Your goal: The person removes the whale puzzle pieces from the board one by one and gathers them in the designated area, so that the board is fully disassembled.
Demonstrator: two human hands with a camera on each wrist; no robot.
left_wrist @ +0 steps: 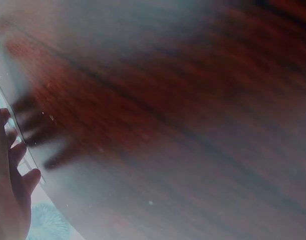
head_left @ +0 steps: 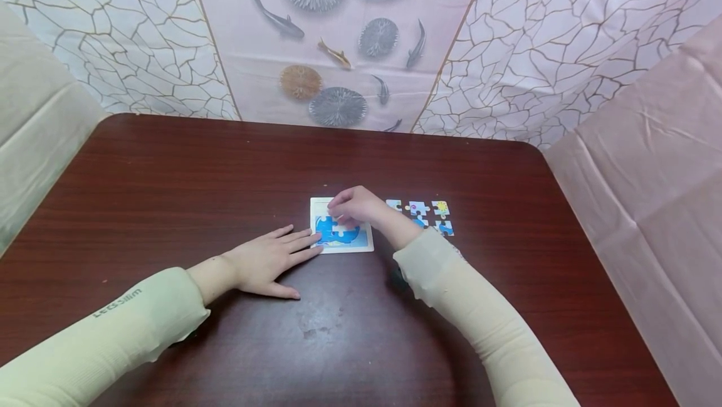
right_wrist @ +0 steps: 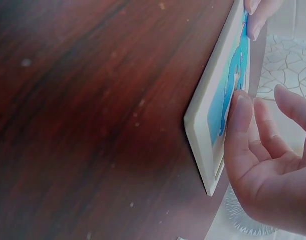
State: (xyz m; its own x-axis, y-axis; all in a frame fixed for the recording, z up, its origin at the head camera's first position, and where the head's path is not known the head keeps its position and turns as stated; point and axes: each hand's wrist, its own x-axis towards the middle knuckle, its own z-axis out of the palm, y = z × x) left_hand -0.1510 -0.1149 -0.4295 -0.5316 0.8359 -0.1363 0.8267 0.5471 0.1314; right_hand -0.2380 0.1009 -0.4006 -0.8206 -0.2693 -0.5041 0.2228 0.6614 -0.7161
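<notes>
A small jigsaw puzzle in a white frame [head_left: 369, 243] lies on the table, partly filled with pieces of a blue picture [head_left: 338, 237]. My left hand [head_left: 267, 263] is spread flat beside it, fingertips over the frame's left edge. From the right, my right hand [head_left: 361, 206] reaches over the puzzle's upper part and hides some of it. In the right wrist view, one digit [right_wrist: 240, 117] of that hand touches the puzzle surface while the other fingers are loosely bent and apart. No piece shows between them. Left-hand fingertips also appear at the frame's far side there.
Several loose jigsaw pieces [head_left: 418, 208] lie on the table right of the frame, some partly behind the right forearm. The dark wooden table [head_left: 197, 175] reaches back to a patterned cloth [head_left: 350, 49], with plain cloth hanging at both sides.
</notes>
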